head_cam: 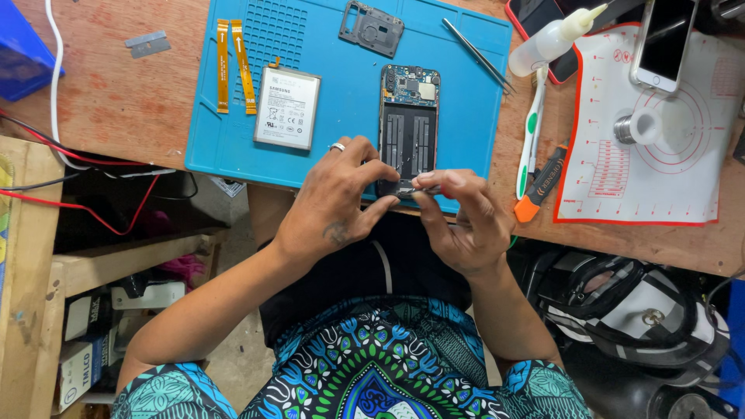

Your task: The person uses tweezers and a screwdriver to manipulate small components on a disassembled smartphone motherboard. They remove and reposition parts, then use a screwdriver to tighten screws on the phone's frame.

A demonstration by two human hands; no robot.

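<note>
Left hand (335, 203) and right hand (463, 221) both pinch the near end of an opened phone (409, 124), fingertips closed on a small part there. Phone lies on blue mat (341, 93); battery (287, 107) just left, tweezers (476, 54) right.

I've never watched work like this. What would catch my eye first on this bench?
Probably the opened phone lying with its circuit board bare on the blue mat, in the middle of the wooden bench. Both hands meet at its near end: the left hand, wearing a ring, and the right hand pinch a small part there. Just left of the phone lies its white battery, beside two orange ribbon cables.
</note>
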